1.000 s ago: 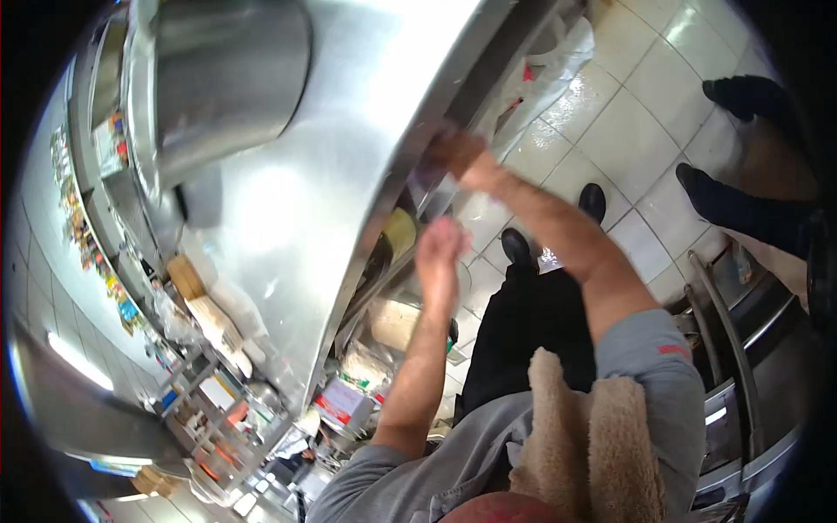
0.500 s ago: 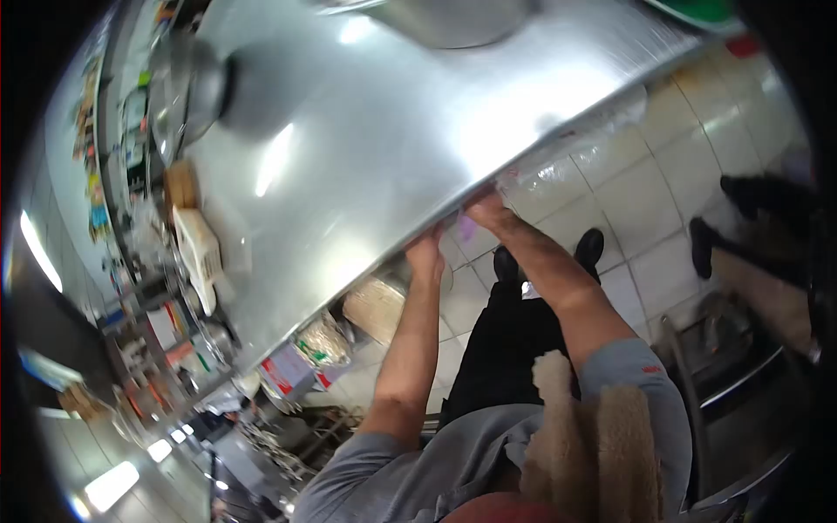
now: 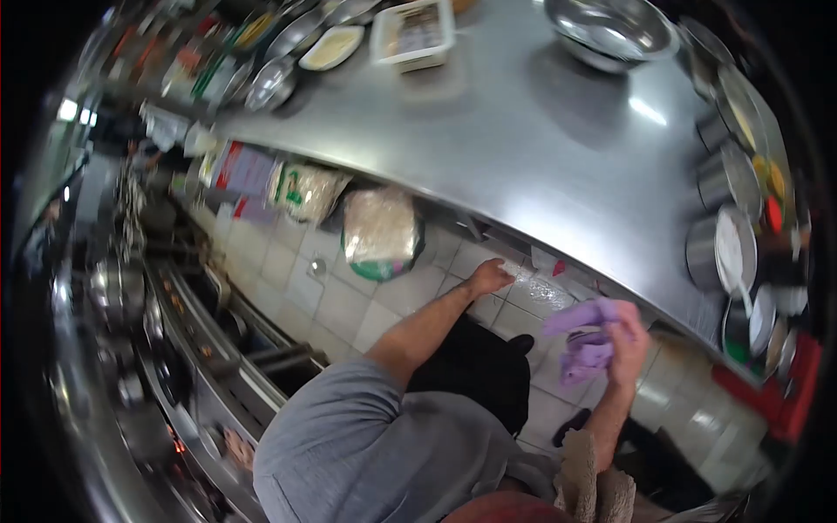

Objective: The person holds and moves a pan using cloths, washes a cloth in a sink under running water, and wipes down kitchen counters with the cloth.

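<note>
My right hand point(image 3: 628, 338) is closed around a crumpled purple cloth point(image 3: 588, 353), raised in front of the table edge with folds hanging to its left. The cloth is slightly blurred. Nearer the middle, my left hand point(image 3: 493, 276) reaches out over the tiled floor, below the edge of the steel table point(image 3: 532, 166). Its fingers are partly extended and nothing shows in them.
A steel bowl point(image 3: 615, 35) and a white plastic container point(image 3: 412, 37) stand on the table. Pots point(image 3: 724, 253) line its right end. Packaged bags point(image 3: 381, 228) sit beneath the table. A stove point(image 3: 205, 436) with a flame lies on the left.
Both hands have come away from the table edge. My right hand has lifted the purple cloth into fuller view. The head view has turned, bringing the pots and stove into sight.
</note>
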A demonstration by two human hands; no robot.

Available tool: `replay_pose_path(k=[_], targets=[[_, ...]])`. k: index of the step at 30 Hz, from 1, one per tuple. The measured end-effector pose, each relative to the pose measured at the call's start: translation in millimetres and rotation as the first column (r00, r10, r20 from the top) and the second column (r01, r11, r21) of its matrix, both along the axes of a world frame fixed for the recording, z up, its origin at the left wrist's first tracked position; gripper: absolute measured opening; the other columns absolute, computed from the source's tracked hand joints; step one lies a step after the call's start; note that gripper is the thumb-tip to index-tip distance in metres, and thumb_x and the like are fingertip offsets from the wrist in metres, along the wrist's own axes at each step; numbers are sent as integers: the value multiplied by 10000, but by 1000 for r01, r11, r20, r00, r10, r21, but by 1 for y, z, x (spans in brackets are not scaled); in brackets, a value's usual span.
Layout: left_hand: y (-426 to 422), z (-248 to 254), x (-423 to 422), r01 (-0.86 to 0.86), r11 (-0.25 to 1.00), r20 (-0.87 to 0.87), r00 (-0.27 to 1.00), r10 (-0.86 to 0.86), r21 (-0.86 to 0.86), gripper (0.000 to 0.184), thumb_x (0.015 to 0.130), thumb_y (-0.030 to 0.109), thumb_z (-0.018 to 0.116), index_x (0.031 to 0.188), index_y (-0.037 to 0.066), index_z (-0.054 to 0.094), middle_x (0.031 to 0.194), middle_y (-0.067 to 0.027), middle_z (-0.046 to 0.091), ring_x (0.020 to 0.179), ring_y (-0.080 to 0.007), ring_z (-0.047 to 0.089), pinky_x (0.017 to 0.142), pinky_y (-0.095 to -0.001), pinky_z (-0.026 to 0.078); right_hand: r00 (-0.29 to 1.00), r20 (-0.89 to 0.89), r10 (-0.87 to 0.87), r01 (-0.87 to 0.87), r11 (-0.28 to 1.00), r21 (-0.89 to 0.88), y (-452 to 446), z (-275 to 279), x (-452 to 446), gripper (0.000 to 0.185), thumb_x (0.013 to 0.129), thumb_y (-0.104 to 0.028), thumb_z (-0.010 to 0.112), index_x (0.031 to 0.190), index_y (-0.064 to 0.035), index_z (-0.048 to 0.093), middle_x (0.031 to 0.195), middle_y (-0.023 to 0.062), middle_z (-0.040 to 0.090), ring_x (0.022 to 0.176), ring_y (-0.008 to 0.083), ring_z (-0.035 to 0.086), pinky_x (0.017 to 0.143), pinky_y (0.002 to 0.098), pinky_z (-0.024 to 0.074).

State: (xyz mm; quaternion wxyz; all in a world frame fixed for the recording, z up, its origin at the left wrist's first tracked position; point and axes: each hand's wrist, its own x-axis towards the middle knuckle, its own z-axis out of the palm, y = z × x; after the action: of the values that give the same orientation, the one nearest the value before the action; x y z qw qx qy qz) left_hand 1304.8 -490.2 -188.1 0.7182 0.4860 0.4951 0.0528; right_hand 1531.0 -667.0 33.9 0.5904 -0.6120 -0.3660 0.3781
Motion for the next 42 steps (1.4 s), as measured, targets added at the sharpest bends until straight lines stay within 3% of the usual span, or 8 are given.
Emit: replay_pose_path(k=[6, 7, 9, 10, 12, 20, 29, 42], targets=[[-35, -15, -150, -285, 952, -144, 944, 298, 108, 416, 732, 244, 689, 984, -65, 568, 706, -122, 591, 559, -168, 552, 500, -306, 459, 965, 125, -231, 203, 958, 204, 78, 56, 42, 289, 866, -74, 491, 1133, 34, 514, 1095, 70, 536, 1016, 167, 494, 918, 302, 360], [-37, -17, -166, -332, 938, -124, 931, 342, 98, 416, 732, 244, 689, 984, -65, 568, 706, -122, 591, 559, -168, 552, 500, -306, 459, 900, 400, -176, 135, 982, 129, 97, 45, 51, 312, 871, -100, 493, 1156, 29, 502, 1150, 92, 515, 1067, 191, 475, 944, 318, 341], [-33, -29, -188, -596, 800, -170, 783, 598, 72, 398, 737, 268, 681, 922, -67, 572, 673, -103, 577, 571, -172, 549, 517, -319, 454, 577, 813, 74, -39, 997, -64, 135, 7, 58, 422, 874, -229, 517, 1224, 0, 461, 1322, 162, 399, 1238, 296, 350, 1020, 404, 253], [-27, -45, -195, -626, 778, -158, 764, 626, 56, 398, 737, 268, 681, 922, -67, 572, 673, -103, 577, 571, -172, 549, 517, -319, 454, -83, 952, 295, 215, 938, -272, 150, -8, 34, 491, 884, -323, 484, 1269, -26, 421, 1392, 196, 277, 1302, 355, 217, 1048, 467, 161], [-9, -85, -207, -641, 714, -74, 728, 682, 281, 378, 753, 288, 660, 883, -57, 576, 661, -93, 579, 600, -170, 554, 546, -325, 453, 15, 965, 261, 149, 954, -260, 179, -14, 8, 588, 843, -374, 525, 1300, -35, 378, 1401, 201, 245, 1306, 380, 186, 1052, 503, 113], [126, -8, -214, -823, 567, 149, 557, 817, -30, 446, 777, 213, 663, 1120, -21, 499, 846, -60, 594, 724, -128, 569, 599, -260, 461, -108, 935, 337, -402, 846, -352, 270, 10, -162, 751, 774, -485, 574, 1307, -8, 346, 1392, 243, 224, 1304, 401, 172, 1052, 526, 91], [351, -3, -342, -830, 52, 380, 308, 872, 556, 480, 759, 114, 646, 1165, -29, 434, 1031, -152, 564, 882, -211, 569, 788, -316, 474, -129, 925, 358, -547, 752, -368, 380, 21, -291, 817, 651, -448, 702, 1272, -23, 384, 1353, 261, 277, 1262, 464, 218, 1002, 594, 173], [519, -98, -386, -768, 398, 55, 487, 871, 502, 610, 734, 74, 664, 1238, -31, 339, 1158, -166, 468, 1031, -266, 489, 916, -344, 377, -104, 902, 419, -440, 794, -420, 400, 10, -298, 723, 542, -390, 764, 1152, -101, 507, 1280, 219, 365, 1217, 462, 290, 943, 594, 239]])
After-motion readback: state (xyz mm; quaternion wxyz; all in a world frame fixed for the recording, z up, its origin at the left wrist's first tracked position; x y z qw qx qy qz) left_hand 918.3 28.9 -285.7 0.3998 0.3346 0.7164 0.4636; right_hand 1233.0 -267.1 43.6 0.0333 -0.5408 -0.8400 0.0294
